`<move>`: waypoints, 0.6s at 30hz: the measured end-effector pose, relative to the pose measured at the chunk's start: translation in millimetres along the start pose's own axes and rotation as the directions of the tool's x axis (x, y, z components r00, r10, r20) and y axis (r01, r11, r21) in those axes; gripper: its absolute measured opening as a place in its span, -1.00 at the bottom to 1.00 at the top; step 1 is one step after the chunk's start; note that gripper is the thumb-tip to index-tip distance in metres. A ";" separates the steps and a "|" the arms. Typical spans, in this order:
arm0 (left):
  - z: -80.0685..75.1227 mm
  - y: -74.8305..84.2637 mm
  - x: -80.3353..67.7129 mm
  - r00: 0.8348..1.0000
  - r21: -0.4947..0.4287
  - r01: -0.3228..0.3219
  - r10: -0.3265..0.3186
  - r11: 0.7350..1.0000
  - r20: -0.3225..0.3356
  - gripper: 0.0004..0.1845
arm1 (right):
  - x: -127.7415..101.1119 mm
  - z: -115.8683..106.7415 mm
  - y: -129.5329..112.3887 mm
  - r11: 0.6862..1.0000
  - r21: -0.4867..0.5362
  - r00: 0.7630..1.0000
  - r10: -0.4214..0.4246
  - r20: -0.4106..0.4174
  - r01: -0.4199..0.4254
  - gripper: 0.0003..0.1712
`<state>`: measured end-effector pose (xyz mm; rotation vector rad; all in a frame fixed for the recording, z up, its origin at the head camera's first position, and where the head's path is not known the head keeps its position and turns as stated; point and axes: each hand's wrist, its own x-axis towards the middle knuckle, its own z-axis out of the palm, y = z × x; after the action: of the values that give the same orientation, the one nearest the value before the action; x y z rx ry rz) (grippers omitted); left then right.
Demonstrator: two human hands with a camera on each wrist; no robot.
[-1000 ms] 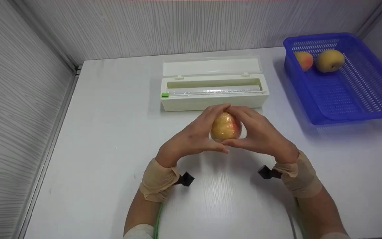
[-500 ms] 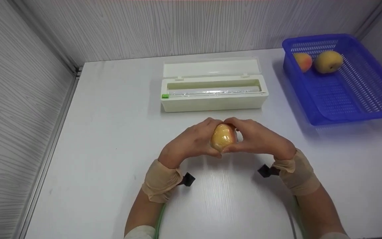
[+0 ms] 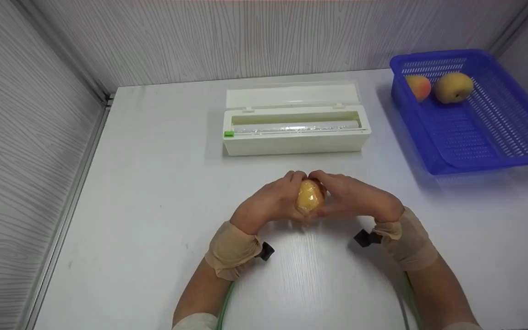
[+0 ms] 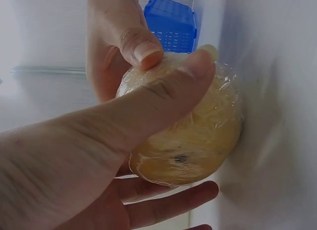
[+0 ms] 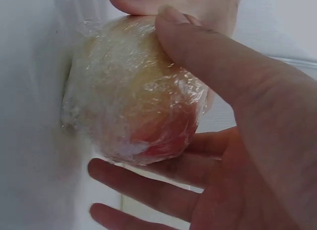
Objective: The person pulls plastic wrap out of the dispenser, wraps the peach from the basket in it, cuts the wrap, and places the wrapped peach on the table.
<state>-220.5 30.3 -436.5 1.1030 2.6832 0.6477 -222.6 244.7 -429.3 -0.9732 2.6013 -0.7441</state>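
I have the wrapped fruit (image 3: 310,198) cupped between both hands, low over the white table (image 3: 154,192) and on the near side of the wrap dispenser (image 3: 295,123), well apart from its front wall. My left hand (image 3: 271,204) curls round the fruit's left flank, thumb laid across the top of it; in the left wrist view that thumb (image 4: 163,93) presses the film down over the yellow skin while the fingers lie underneath. My right hand (image 3: 355,199) clasps the other side in the same way — the right wrist view shows its thumb (image 5: 208,51) on the crinkled plastic and the fingers spread below the red patch of the fruit (image 5: 133,91). The fingertips of the two hands meet over the top. Against a second ago, both hands have drawn back from the dispenser toward me and sunk closer to the table, and they have closed in tighter: less of the fruit shows between them, and its red cheek, plain to see before from above, is now turned out of the head view. The dispenser itself has not moved; its lid stands open with the roll of film (image 3: 294,129) lying inside. Farther off, to the right of the dispenser and beyond it, the blue basket (image 3: 497,146) sits where it was, with two pieces of fruit — a reddish one (image 3: 417,86) and a yellow one (image 3: 453,87) — together in its far corner.
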 end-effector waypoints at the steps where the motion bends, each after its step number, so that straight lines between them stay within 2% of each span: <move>1: 0.1 0.5 -0.3 1.000 0.005 -0.004 0.004 1.000 -0.006 -0.10 | -0.3 0.1 -0.4 1.000 0.001 1.000 0.004 0.004 -0.004 -0.25; 3: -1.1 1.1 -1.3 1.000 -0.005 -0.001 0.001 1.000 0.003 -0.08 | -0.6 0.7 -0.9 1.000 -0.003 1.000 0.000 0.012 0.000 -0.25; 6: -6.2 1.5 -3.9 0.992 -0.075 0.093 -0.085 0.993 0.092 0.09 | -0.7 0.9 -2.5 1.000 -0.014 1.000 -0.002 0.023 0.003 -0.15; 9: -14.0 1.6 -5.9 0.965 -0.123 0.204 -0.179 0.971 0.190 0.20 | -3.0 -1.9 -4.9 1.000 -0.018 0.999 0.002 0.038 -0.001 -0.01; 11: -19.8 1.3 -6.7 0.952 -0.139 0.249 -0.215 0.959 0.218 0.19 | -5.9 -5.5 -6.6 1.000 -0.015 0.999 0.010 0.042 -0.009 0.03; 14: -29.0 0.4 -9.4 0.954 -0.126 0.256 -0.229 0.959 0.196 0.07 | -10.9 -13.1 -9.8 1.000 -0.014 0.999 0.018 0.029 -0.017 -0.03; 16: -35.5 -0.5 -12.5 0.961 -0.111 0.251 -0.234 0.962 0.147 -0.03 | -14.9 -20.1 -13.0 1.000 -0.024 1.000 0.019 -0.007 -0.019 -0.10; 18: -42.4 -1.0 -16.6 0.971 -0.092 0.235 -0.229 0.968 0.072 -0.12 | -19.8 -28.5 -16.7 0.999 -0.040 0.997 0.001 -0.077 -0.004 -0.20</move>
<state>-222.6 4.1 -399.3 0.7553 2.6406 0.6856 -210.7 257.8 -395.0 -0.9714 2.6926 -0.7454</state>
